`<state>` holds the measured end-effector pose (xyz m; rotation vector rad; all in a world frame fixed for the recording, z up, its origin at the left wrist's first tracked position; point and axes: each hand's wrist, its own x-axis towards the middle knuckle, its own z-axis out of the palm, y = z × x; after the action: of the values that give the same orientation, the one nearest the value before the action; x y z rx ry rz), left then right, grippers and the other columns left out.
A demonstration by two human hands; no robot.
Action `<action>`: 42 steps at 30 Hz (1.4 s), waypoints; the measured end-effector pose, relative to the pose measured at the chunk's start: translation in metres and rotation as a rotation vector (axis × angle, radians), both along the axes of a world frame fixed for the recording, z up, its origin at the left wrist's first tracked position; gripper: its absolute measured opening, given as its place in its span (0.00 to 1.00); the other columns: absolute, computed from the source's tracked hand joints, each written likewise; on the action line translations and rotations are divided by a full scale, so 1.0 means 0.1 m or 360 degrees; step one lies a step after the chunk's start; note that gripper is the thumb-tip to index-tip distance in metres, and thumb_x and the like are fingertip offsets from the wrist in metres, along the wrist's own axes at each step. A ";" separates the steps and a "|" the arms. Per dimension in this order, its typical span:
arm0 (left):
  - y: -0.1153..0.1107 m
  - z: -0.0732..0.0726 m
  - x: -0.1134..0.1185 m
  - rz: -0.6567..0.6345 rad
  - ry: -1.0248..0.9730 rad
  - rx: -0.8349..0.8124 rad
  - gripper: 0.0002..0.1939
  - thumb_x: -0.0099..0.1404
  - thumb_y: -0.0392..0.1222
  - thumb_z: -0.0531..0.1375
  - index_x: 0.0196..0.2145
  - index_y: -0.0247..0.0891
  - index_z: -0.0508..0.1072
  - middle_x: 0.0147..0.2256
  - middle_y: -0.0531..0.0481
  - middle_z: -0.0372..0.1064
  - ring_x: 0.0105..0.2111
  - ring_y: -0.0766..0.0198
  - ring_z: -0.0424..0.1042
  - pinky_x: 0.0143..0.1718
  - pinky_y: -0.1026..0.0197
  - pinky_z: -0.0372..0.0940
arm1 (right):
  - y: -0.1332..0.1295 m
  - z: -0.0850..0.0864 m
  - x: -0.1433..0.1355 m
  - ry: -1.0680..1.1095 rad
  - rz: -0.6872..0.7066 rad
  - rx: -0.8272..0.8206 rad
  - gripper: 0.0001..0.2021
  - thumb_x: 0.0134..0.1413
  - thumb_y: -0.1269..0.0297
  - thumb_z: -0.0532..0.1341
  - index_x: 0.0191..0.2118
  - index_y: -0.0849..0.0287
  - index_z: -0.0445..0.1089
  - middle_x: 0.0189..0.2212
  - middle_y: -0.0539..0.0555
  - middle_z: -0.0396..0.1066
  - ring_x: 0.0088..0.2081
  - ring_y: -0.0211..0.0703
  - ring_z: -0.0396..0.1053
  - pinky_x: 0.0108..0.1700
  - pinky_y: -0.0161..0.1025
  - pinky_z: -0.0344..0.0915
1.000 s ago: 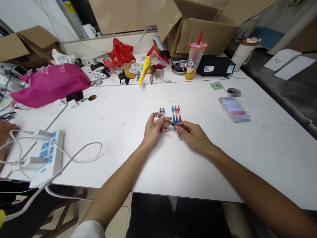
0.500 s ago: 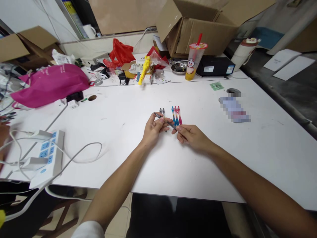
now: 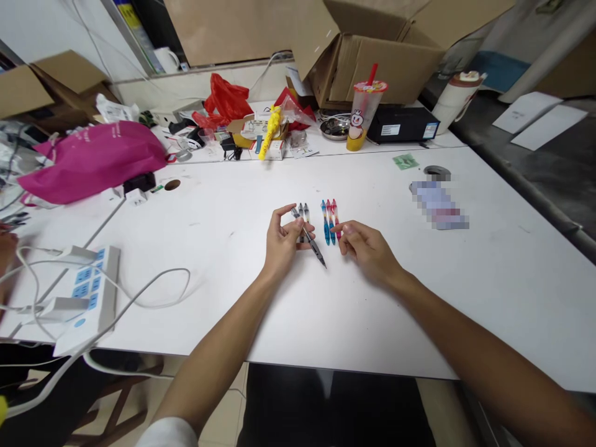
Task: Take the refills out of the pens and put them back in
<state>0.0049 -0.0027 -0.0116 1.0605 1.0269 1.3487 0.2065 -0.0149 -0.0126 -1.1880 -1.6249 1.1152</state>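
Note:
A dark grey pen [image 3: 315,248] is held between the thumb and fingers of my left hand [image 3: 283,241], its tip pointing down and to the right. My right hand [image 3: 370,248] is beside the colored pens, fingers curled, and what it holds, if anything, is too small to tell. Between the hands lie a blue pen [image 3: 326,223], a pen with a blue lower part and reddish top [image 3: 331,231], and a pink pen [image 3: 336,212]. Two grey pens [image 3: 303,210] lie partly hidden behind my left hand.
A white power strip [image 3: 105,279] with cables is on the left, near another person's hand [image 3: 7,248]. A pink bag [image 3: 100,158], a cup with a red straw [image 3: 364,118] and a black box [image 3: 403,125] stand at the back. A blurred-out object [image 3: 440,205] lies right.
My right hand has let go of the dark grey pen and moved slightly right. The pen in my left hand now points more steeply toward the table's front.

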 end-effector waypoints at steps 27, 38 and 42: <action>0.05 -0.02 -0.01 0.0145 0.0153 -0.0126 0.10 0.70 0.42 0.60 0.47 0.40 0.72 0.51 0.41 0.71 0.42 0.61 0.77 0.31 0.63 0.72 | 0.13 -0.19 -0.07 -0.1096 0.0242 0.1150 0.20 0.72 0.59 0.53 0.60 0.61 0.71 0.44 0.59 0.79 0.44 0.53 0.69 0.46 0.50 0.68; 0.05 -0.02 0.00 0.0110 0.0168 -0.0128 0.06 0.69 0.41 0.59 0.43 0.39 0.72 0.48 0.43 0.72 0.38 0.63 0.76 0.28 0.65 0.70 | 0.22 -0.16 -0.08 -0.1257 0.0196 0.1167 0.15 0.69 0.61 0.58 0.57 0.51 0.75 0.57 0.57 0.74 0.57 0.56 0.66 0.51 0.53 0.66; 0.05 -0.03 0.02 0.0102 0.0142 -0.0126 0.06 0.69 0.42 0.60 0.42 0.39 0.72 0.48 0.43 0.73 0.37 0.63 0.76 0.28 0.65 0.69 | 0.25 -0.21 -0.06 -0.1209 0.0219 0.1100 0.14 0.69 0.59 0.58 0.55 0.49 0.75 0.56 0.52 0.76 0.57 0.56 0.68 0.51 0.54 0.65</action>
<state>0.0068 0.0027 -0.0143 1.0441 1.1797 1.3106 0.2003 0.0103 -0.0332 -1.0714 -2.4147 0.0737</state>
